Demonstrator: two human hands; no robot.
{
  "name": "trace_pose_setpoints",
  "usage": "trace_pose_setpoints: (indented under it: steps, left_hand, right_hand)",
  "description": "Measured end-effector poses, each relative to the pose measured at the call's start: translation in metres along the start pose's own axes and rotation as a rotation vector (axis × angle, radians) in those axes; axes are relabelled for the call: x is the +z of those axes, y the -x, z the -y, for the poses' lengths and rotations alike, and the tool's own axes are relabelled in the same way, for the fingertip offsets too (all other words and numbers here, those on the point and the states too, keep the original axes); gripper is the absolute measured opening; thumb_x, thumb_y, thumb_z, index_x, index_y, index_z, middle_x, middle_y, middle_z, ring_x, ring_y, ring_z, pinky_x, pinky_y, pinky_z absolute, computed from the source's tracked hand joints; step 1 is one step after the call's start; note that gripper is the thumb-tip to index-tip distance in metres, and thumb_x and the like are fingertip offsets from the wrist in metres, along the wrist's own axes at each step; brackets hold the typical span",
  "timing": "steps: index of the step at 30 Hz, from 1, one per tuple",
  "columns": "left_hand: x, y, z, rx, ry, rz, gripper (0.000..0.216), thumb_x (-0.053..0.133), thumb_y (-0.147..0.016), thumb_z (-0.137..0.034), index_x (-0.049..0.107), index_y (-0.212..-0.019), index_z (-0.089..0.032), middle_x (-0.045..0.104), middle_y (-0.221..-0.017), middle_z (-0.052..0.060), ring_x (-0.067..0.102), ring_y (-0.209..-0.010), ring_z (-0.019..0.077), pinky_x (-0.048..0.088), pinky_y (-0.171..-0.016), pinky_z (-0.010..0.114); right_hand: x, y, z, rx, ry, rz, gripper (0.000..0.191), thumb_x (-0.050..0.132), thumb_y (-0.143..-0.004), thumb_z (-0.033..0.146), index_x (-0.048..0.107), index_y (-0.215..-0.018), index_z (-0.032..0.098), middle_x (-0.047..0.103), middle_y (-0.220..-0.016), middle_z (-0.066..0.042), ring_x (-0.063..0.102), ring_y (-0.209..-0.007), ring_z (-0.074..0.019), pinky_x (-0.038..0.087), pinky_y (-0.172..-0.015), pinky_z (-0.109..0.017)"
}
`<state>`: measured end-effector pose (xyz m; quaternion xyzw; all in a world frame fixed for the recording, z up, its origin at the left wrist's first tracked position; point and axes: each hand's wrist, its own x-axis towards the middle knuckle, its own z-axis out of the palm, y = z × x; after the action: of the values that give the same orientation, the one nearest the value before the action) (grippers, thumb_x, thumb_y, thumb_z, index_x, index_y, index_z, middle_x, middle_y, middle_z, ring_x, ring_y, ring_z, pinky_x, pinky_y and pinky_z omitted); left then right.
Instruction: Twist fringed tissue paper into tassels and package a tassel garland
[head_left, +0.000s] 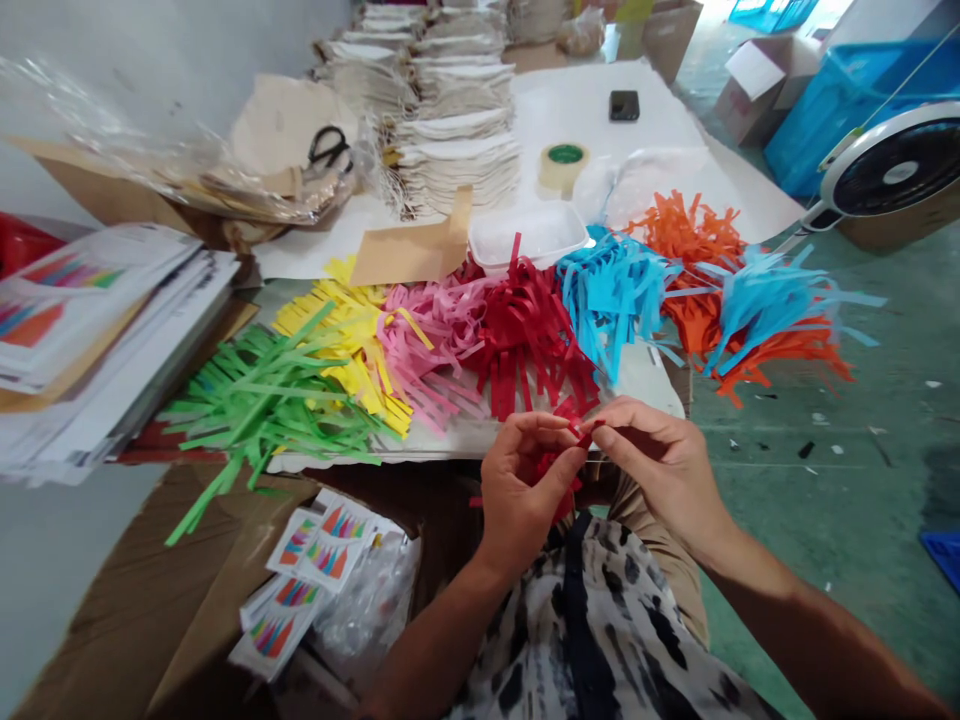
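Note:
Between my hands, just in front of the table edge, is a red paper tassel (576, 428). My left hand (529, 480) is closed, pinching it between thumb and fingertips, and some red strips hang behind that hand. My right hand (660, 465) pinches the tassel's other side with thumb and forefinger. Beyond them lies a pile of red tassels (531, 330). Pink tassels (435, 335), yellow tassels (349, 345) and green tassels (277, 395) spread to the left. Blue tassels (615, 290) and orange tassels (694, 245) are to the right.
Behind the tassels stand a white plastic tray (529, 238), tape (564, 170) and stacked pale bundles (457, 165). Black scissors (328, 148) lie at back left. A fan (896, 170) is at right. Printed cards (330, 545) fill an open box (187, 600) below; printed sheets (97, 300) lie left.

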<state>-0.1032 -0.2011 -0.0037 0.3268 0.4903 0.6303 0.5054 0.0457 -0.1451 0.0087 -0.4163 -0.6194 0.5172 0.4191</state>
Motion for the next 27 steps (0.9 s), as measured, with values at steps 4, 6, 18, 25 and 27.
trace_pose_setpoints:
  steps: [4, 6, 18, 25, 27]
  left_hand:
    - [0.005, 0.001, 0.000, 0.019, -0.049, -0.044, 0.022, 0.085, -0.088, -0.029, 0.066, -0.095, -0.020, 0.077, -0.095, 0.003, 0.075, -0.087, 0.0146, 0.059, -0.079, 0.023]
    - [0.006, 0.002, 0.002, 0.027, -0.090, -0.029, 0.021, 0.084, -0.089, -0.030, 0.067, -0.096, -0.020, 0.076, -0.094, 0.003, 0.073, -0.085, 0.0142, 0.059, -0.078, 0.023]
    - [0.019, 0.002, 0.010, 0.017, -0.421, 0.385, 0.040, 0.051, -0.108, -0.040, 0.060, -0.076, -0.018, 0.048, -0.068, -0.003, 0.043, -0.063, 0.0105, 0.035, -0.062, 0.025]
    - [0.026, -0.007, 0.026, -0.085, -0.566, 0.459, 0.020, 0.057, -0.103, -0.034, 0.061, -0.089, -0.020, 0.052, -0.071, -0.004, 0.046, -0.065, 0.0125, 0.035, -0.063, 0.026]
    - [0.023, -0.010, 0.028, -0.095, -0.566, 0.438, 0.015, 0.059, -0.100, -0.029, 0.066, -0.111, -0.021, 0.060, -0.078, -0.003, 0.053, -0.069, 0.0131, 0.038, -0.065, 0.025]
  right_hand:
    - [-0.003, 0.006, -0.006, -0.010, 0.004, -0.002, 0.017, 0.079, -0.093, 0.041, 0.076, -0.088, 0.025, 0.075, -0.092, -0.003, 0.070, -0.084, -0.0200, 0.056, -0.075, -0.032]
    - [-0.007, 0.008, -0.007, -0.018, 0.024, 0.008, 0.012, 0.078, -0.095, 0.039, 0.079, -0.099, 0.027, 0.076, -0.099, -0.004, 0.071, -0.091, -0.0206, 0.057, -0.081, -0.033]
    - [-0.041, 0.012, -0.004, 0.005, 0.004, -0.056, 0.014, 0.076, -0.098, 0.036, 0.077, -0.089, 0.025, 0.070, -0.078, 0.000, 0.062, -0.068, -0.0153, 0.050, -0.064, -0.029]
    - [-0.094, -0.042, 0.011, -0.057, -0.213, -0.331, 0.022, 0.079, -0.094, 0.046, 0.071, -0.093, 0.026, 0.080, -0.088, -0.001, 0.068, -0.056, -0.0140, 0.057, -0.053, -0.029]
    - [-0.109, -0.062, 0.025, -0.286, -0.163, -0.504, 0.017, 0.076, -0.097, 0.044, 0.068, -0.094, 0.029, 0.081, -0.091, 0.001, 0.073, -0.065, -0.0170, 0.063, -0.065, -0.034]
